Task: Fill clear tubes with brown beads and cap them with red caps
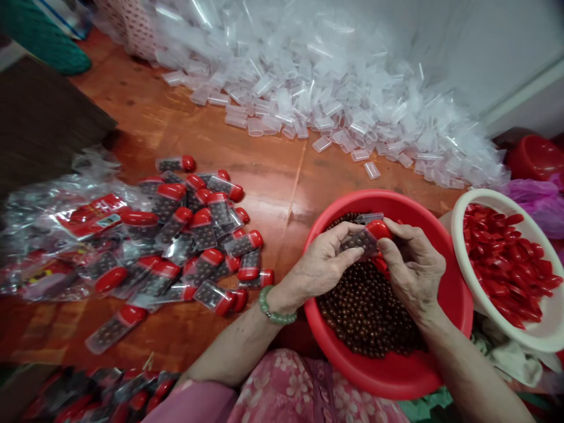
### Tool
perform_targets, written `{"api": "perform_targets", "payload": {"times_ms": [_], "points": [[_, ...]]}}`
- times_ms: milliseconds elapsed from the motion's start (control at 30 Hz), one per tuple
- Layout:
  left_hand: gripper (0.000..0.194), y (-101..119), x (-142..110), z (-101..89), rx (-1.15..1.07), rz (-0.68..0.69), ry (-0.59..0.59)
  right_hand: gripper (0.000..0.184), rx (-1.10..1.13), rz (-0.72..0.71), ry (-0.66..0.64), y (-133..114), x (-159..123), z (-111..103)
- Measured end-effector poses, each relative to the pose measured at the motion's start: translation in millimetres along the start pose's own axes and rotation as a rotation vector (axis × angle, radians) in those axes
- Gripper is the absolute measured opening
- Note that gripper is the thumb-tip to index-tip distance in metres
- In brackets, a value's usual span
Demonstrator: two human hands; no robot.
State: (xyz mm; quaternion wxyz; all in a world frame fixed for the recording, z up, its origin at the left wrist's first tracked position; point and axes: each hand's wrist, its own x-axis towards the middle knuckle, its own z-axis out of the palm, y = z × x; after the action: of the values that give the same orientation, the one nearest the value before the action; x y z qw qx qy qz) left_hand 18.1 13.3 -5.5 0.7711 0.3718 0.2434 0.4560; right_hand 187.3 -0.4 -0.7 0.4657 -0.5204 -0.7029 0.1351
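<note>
- Left hand (319,267): grip clamped on a clear container (358,241) with dark beads inside; green bead bracelet (277,311) at the wrist.
- Right hand (414,270): grip clamped, thumb and fingers, on the red cap (378,229) at that container's end; whether fully seated, cannot tell.
- Position of container: held tilted above the red basin (460,299), at the worktop's (277,164) near edge.
- Basin contents: loose dark brown beads (370,317); a clear tube (371,217) shows just behind the held container.
- Right of basin, close beside it: white bowl (459,252) with many loose red caps (506,264).
- Left part of worktop: heap of capped containers (202,226), bead-filled, lying at mixed angles; printed plastic bags (90,214) touch its left side.
- Far edge of worktop: large heap of clear tubes (304,88), against the pale wall (467,47).
- Below the near edge, left corner: further red-capped containers (101,396), blurred.
</note>
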Motion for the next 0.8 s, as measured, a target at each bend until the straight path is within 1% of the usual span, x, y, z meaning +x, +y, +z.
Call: {"api": "perform_targets", "payload": {"times_ms": [33,133,167,200,267,367,467,567,733,800], "points": [[0.025,0.4,0.1,0.0,0.001,-0.005,0.008,0.036,-0.054,-0.07,-0.022,1.3,-0.6,0.0],[0.03,0.8,0.4,0.1,-0.02,-0.008,0.019,0.074,-0.255,-0.262,-0.081,1.4,0.1,1.4],[0.031,0.8,0.5,0.3,-0.034,-0.007,0.018,0.082,-0.317,-0.296,-0.106,0.3,0.8,2.4],[0.031,0.6,0.5,0.5,-0.047,-0.007,0.015,0.085,-0.37,-0.314,-0.129,-1.0,1.6,3.6],[0.031,0.3,0.4,1.0,-0.051,-0.01,0.008,0.078,-0.437,-0.324,-0.153,-3.5,3.1,5.6],[0.026,0.4,-0.5,1.0,-0.028,-0.041,-0.003,0.07,-0.469,-0.381,-0.142,-4.7,4.8,6.4],[0.025,1.6,-1.9,0.8,-0.006,-0.097,-0.014,0.07,-0.49,-0.459,-0.131,-2.1,6.1,4.1],[0.027,3.6,-2.8,1.4,-0.034,-0.129,-0.039,0.07,-0.525,-0.502,-0.133,2.2,7.5,0.4],[0.033,5.1,-1.6,2.6,-0.1,-0.153,-0.056,0.074,-0.582,-0.549,-0.139,4.5,9.5,-0.3],[0.034,3.9,-0.7,2.5,-0.09,-0.152,-0.035,0.074,-0.573,-0.528,-0.167,2.2,9.3,1.9]]}}
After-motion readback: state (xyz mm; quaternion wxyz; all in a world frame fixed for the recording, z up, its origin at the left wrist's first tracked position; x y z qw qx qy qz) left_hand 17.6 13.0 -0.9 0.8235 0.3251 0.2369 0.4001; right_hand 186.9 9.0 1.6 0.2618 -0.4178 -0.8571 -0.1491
